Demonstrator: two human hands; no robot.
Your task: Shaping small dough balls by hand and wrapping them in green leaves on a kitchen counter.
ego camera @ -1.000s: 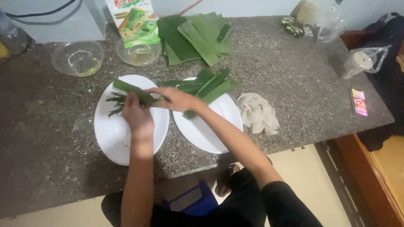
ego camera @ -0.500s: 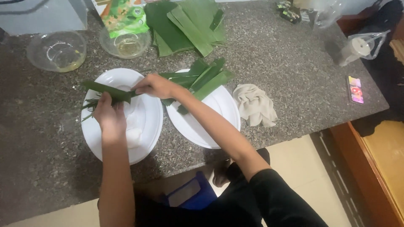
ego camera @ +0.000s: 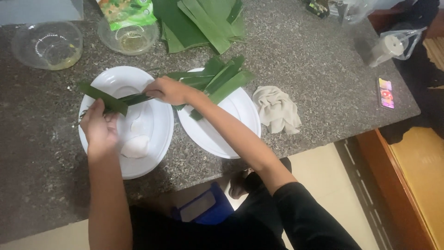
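Left hand and right hand apparently gripping leaf strip, over white plate

Bare counter beyond cloth

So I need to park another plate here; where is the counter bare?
Bare counter lies between the cloth, phone and leaf pile; also the front left corner beside the left plate. The middle is crowded: both plates, leaf strips, both hands.
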